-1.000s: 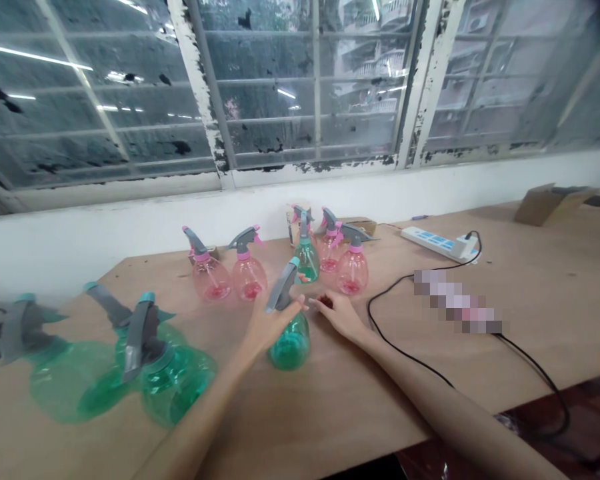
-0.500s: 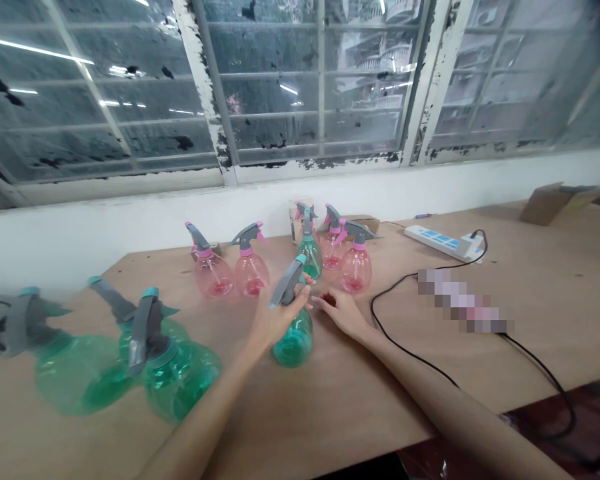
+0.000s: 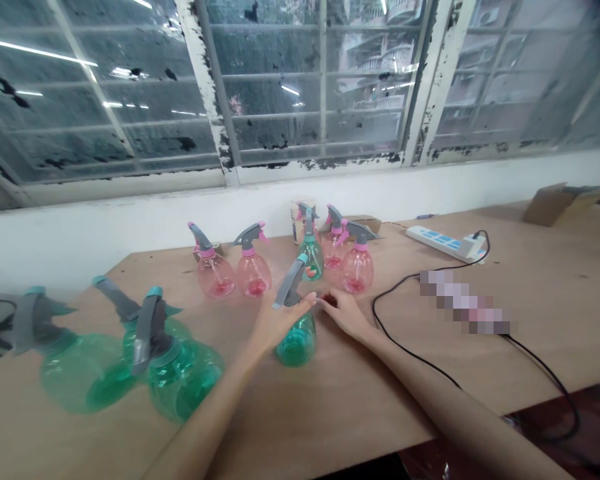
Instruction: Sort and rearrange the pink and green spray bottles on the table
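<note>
A green spray bottle (image 3: 296, 347) with a grey trigger head and teal nozzle tip stands in the middle of the table, slightly tilted. My left hand (image 3: 280, 317) is wrapped round its neck, just under the head, thumb pointing right. Close by on the right is my right hand (image 3: 347, 312), its fingers curled together and their tips near my left thumb. Whatever it may pinch is too small to make out. Behind the hands stand another green spray bottle (image 3: 311, 257) and several pink spray bottles (image 3: 357, 270).
Several larger-looking green spray bottles (image 3: 183, 380) stand at the left front, near my left forearm. A white power strip (image 3: 443, 243) with a black cable (image 3: 405, 341) lies to the right. A cardboard box (image 3: 553, 205) sits at the far right, below the windows.
My left thumb has moved slightly right, nearer to my right fingertips. The bottle stays in my left hand, and the view has shifted a little.
</note>
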The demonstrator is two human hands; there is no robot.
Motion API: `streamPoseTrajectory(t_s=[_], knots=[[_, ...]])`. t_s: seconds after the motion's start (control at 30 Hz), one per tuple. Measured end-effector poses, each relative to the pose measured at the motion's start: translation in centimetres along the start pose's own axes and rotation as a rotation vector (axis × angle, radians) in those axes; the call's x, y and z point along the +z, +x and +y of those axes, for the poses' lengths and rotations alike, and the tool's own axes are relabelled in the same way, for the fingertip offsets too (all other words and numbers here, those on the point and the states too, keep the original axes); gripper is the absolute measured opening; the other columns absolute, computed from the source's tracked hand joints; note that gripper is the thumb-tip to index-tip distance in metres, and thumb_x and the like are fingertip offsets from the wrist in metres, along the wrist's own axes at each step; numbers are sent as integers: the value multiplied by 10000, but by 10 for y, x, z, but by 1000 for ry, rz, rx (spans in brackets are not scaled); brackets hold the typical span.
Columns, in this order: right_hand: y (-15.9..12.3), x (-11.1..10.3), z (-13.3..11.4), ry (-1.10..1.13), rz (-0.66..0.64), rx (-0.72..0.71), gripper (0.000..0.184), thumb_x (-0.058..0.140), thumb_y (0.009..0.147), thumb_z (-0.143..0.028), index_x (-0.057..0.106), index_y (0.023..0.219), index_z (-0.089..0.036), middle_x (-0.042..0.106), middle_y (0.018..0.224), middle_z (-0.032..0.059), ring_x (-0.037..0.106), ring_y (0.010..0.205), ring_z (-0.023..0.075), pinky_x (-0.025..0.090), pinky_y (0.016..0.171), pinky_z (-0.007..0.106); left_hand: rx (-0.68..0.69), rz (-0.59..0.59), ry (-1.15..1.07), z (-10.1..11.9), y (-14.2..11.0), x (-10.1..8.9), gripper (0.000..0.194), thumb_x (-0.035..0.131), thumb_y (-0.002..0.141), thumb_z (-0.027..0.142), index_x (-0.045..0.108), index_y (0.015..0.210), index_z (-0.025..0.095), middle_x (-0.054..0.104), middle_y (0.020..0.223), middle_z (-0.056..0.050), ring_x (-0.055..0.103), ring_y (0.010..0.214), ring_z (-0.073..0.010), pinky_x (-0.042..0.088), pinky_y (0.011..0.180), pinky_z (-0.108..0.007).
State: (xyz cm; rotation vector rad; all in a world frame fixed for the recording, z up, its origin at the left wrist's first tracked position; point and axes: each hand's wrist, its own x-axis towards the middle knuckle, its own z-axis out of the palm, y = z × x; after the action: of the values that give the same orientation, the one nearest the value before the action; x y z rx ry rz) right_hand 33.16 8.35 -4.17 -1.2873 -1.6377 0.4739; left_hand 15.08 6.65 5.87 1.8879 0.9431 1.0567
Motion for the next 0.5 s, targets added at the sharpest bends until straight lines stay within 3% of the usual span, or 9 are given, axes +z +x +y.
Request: streamPoseTrajectory(t_s=[0.2,0.5], knots=[[0,0,0,1,1,-4,221,558,871,-374,574,754,-187,643,747,22,567,693,166,432,672,294,2,0,16,2,0,0,443,642,790,400,597,1200,238,685,837,-23,651,820,-203,503,772,-335],[-1,0,-1,-23,2,-19,225,570,870,-374,573,744,-187,641,735,19,565,679,165,426,650,289,36,-16,28,3,0,-1,472,615,802,420,581,1237,242,682,780,-17,646,824,-218,509,776,-354]])
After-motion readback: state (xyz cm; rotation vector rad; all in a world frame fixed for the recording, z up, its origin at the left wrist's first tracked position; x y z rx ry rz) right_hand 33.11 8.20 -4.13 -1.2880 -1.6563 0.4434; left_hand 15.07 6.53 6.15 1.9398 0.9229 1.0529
